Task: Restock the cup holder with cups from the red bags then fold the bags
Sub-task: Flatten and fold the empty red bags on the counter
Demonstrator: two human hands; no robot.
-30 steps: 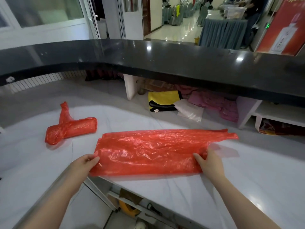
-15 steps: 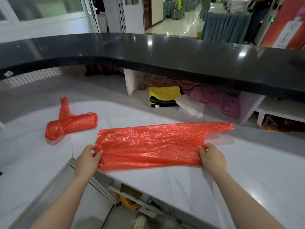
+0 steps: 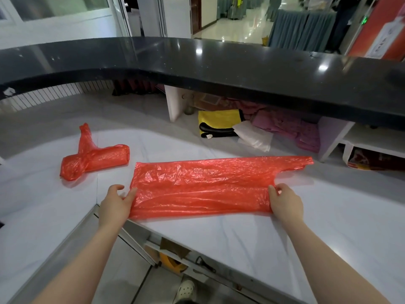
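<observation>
Nearest, on the white surface point(image 3: 252, 235): flattened red bag point(image 3: 201, 185), lying lengthwise left to right, handle end pointing right; left hand point(image 3: 115, 205) pinches its left edge and right hand point(image 3: 285, 201) grips its near right corner, fingers point(image 3: 272, 190) curled over the plastic. Farther left, apart from the first: second red bag point(image 3: 94, 160), rolled and knotted into a bundle (tail sticking up). Beyond, under the black counter point(image 3: 219, 64): yellow cloth point(image 3: 219, 121), white packet point(image 3: 253, 134), pink fabric point(image 3: 295, 130).
</observation>
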